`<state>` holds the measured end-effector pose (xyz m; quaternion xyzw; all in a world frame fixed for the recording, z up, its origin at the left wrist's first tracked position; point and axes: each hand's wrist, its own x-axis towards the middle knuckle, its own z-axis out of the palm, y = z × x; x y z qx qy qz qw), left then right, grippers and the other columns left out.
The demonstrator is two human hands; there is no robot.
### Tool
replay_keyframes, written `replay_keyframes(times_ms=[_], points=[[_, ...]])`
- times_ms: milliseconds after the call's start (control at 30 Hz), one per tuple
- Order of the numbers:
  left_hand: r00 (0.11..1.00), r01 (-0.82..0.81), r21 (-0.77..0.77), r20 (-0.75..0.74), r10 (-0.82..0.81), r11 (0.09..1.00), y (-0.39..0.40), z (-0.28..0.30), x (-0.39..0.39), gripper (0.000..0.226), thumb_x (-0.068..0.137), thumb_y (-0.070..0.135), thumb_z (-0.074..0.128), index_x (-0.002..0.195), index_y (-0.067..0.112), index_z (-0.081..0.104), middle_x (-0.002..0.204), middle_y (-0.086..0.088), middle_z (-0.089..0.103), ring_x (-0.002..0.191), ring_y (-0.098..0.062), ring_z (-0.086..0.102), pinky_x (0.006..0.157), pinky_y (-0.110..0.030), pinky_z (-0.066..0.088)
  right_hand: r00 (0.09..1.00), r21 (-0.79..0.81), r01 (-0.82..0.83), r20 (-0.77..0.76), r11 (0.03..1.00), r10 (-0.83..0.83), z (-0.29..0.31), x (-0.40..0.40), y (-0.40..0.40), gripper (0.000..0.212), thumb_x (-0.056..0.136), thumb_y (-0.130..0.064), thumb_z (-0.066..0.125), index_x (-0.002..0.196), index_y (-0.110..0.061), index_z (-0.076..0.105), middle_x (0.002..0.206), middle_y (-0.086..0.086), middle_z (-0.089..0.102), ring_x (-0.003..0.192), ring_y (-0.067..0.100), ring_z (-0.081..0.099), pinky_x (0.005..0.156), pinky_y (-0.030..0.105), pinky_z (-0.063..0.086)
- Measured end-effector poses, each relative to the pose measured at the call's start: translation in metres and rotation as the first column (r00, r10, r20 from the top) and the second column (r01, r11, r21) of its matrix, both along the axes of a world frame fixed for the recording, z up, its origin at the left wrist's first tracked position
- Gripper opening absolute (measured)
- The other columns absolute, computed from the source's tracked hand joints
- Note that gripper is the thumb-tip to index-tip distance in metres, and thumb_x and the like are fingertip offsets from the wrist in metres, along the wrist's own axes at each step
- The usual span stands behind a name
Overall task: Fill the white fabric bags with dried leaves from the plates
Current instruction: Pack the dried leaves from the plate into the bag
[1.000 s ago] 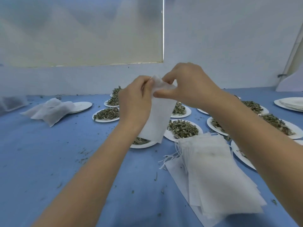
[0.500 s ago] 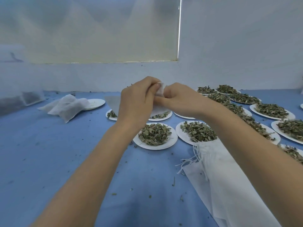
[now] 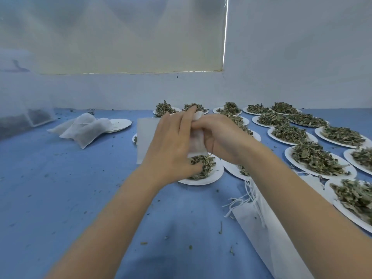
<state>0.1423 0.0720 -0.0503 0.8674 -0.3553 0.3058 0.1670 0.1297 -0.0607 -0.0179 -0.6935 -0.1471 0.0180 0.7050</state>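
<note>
My left hand (image 3: 173,146) and right hand (image 3: 219,137) met above a plate of dried leaves (image 3: 203,172), both pinching the top edge of one white fabric bag (image 3: 196,140) with curled fingers. The bag hung between my hands, its lower edge just over the leaves; spare empty bags (image 3: 265,228) lay on the blue table (image 3: 60,188) beneath my right forearm.

White bag (image 3: 196,137), white plates (image 3: 201,179), grey-green dried leaves (image 3: 316,158), blue tablecloth (image 3: 60,188)
</note>
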Motion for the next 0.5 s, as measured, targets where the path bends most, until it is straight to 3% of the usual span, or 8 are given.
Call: replay_keyframes(times_ms=[67, 133, 200, 267, 333, 367, 400, 500], points=[[0.991, -0.059, -0.048, 0.121, 0.064, 0.997, -0.001, -0.003, 0.007, 0.067, 0.058, 0.009, 0.075, 0.118, -0.007, 0.052, 0.099, -0.02, 0.058, 0.09, -0.035, 0.054, 0.084, -0.032, 0.037, 0.991, 0.097, -0.113, -0.063, 0.989, 0.12, -0.002, 0.004, 0.001, 0.035, 0.094, -0.014, 0.043, 0.11, 0.013, 0.056, 0.098, 0.022, 0.056, 0.087, 0.032, 0.056, 0.079, 0.039, 0.049], [0.966, -0.125, -0.07, 0.219, 0.137, 0.99, 0.003, -0.007, 0.014, 0.052, 0.052, -0.004, 0.076, 0.101, -0.011, 0.059, 0.08, -0.019, 0.059, 0.07, -0.034, 0.058, 0.066, -0.029, 0.031, 0.967, 0.096, -0.213, -0.121, 0.972, 0.224, -0.004, 0.009, 0.0, 0.042, 0.091, -0.033, 0.048, 0.11, 0.003, 0.06, 0.098, 0.017, 0.065, 0.09, 0.028, 0.064, 0.084, 0.037, 0.052], [0.961, -0.154, -0.046, 0.225, 0.16, 0.987, 0.01, -0.012, 0.019, 0.054, 0.049, -0.006, 0.076, 0.101, -0.01, 0.06, 0.078, -0.018, 0.06, 0.067, -0.032, 0.06, 0.061, -0.029, 0.032, 0.957, 0.032, -0.24, -0.158, 0.97, 0.242, -0.006, 0.018, 0.0, 0.046, 0.088, -0.044, 0.05, 0.106, -0.004, 0.064, 0.097, 0.012, 0.069, 0.092, 0.026, 0.067, 0.089, 0.036, 0.053], [0.959, -0.195, -0.025, 0.207, 0.196, 0.981, 0.019, -0.019, 0.024, 0.057, 0.047, -0.003, 0.08, 0.1, -0.009, 0.061, 0.079, -0.016, 0.063, 0.064, -0.031, 0.062, 0.054, -0.028, 0.042, 0.972, -0.079, -0.183, -0.164, 0.98, 0.168, -0.006, 0.027, -0.003, 0.046, 0.089, -0.044, 0.051, 0.105, -0.004, 0.065, 0.096, 0.013, 0.07, 0.089, 0.026, 0.068, 0.084, 0.034, 0.056], [0.949, -0.273, -0.005, 0.16, 0.27, 0.962, 0.032, -0.024, 0.029, 0.058, 0.048, 0.005, 0.084, 0.1, -0.006, 0.062, 0.082, -0.016, 0.066, 0.064, -0.031, 0.062, 0.05, -0.028, 0.043, 0.994, -0.299, -0.06, -0.102, 0.952, 0.031, -0.002, 0.035, -0.011, 0.04, 0.092, -0.04, 0.053, 0.101, -0.005, 0.069, 0.092, 0.008, 0.073, 0.084, 0.024, 0.07, 0.078, 0.03, 0.058], [0.945, -0.317, 0.001, 0.086, 0.315, 0.949, 0.038, -0.027, 0.032, 0.058, 0.054, 0.01, 0.083, 0.106, -0.004, 0.06, 0.089, -0.016, 0.066, 0.07, -0.033, 0.062, 0.053, -0.03, 0.04, 0.999, -0.471, 0.021, -0.023, 0.882, -0.035, -0.001, 0.039, -0.015, 0.036, 0.092, -0.04, 0.054, 0.097, -0.008, 0.071, 0.088, 0.003, 0.074, 0.082, 0.02, 0.07, 0.078, 0.028, 0.058], [0.933, -0.36, 0.002, 0.001, 0.36, 0.933, 0.043, -0.028, 0.036, 0.059, 0.062, 0.015, 0.078, 0.114, 0.0, 0.056, 0.101, -0.015, 0.064, 0.081, -0.035, 0.06, 0.059, -0.03, 0.035, 0.995, -0.65, 0.101, 0.075, 0.753, -0.069, -0.001, 0.043, -0.019, 0.034, 0.092, -0.04, 0.055, 0.093, -0.012, 0.073, 0.083, -0.002, 0.074, 0.081, 0.016, 0.07, 0.077, 0.027, 0.058], [0.894, -0.401, 0.066, -0.19, 0.406, 0.914, 0.058, -0.033, 0.052, 0.059, 0.075, 0.028, 0.065, 0.128, 0.02, 0.041, 0.126, 0.0, 0.05, 0.103, -0.027, 0.051, 0.069, -0.029, 0.027, 0.982, -0.957, 0.175, 0.186, 0.231, 0.027, -0.008, 0.051, -0.024, 0.04, 0.09, -0.048, 0.054, 0.103, -0.014, 0.072, 0.093, -0.003, 0.072, 0.088, 0.017, 0.067, 0.076, 0.026, 0.055]])
